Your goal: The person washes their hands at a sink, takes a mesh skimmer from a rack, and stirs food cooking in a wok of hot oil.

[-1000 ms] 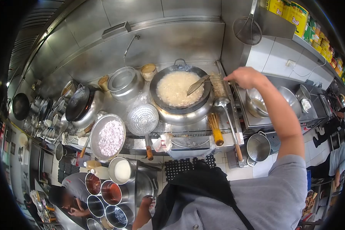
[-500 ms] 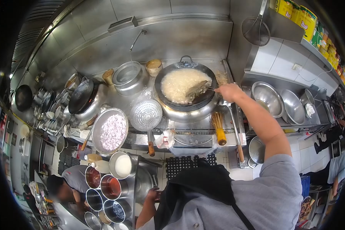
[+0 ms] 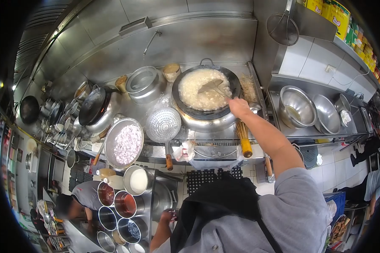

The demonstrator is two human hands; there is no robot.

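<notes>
My right hand [image 3: 239, 107] is closed round the handle of a wok spatula [image 3: 211, 85]. The spatula's broad blade lies in a pale, bubbling mass of food [image 3: 194, 82] inside a black wok [image 3: 236, 90] on the stove. My left hand [image 3: 168, 216] is low beside the steel trolley, fingers curled; what they grip, if anything, is hard to make out. Left of the wok rests a perforated skimmer [image 3: 164, 124] with a wooden handle. A yellow-handled bamboo brush [image 3: 245, 145] lies at the stove's front edge, below my right forearm.
A bowl of chopped pinkish-white pieces [image 3: 128, 144] stands front left. Steel pots of sauces and seasonings [image 3: 125, 203] crowd the trolley. A lidded pot [image 3: 144, 84] is behind the skimmer. Steel bowls [image 3: 297, 105] stand on the right counter. Another person [image 3: 85, 196] bends at lower left.
The spatula has moved from the wok's right side leftward and away, across the food. My right hand has come nearer and slightly left. My left hand stays low by the trolley.
</notes>
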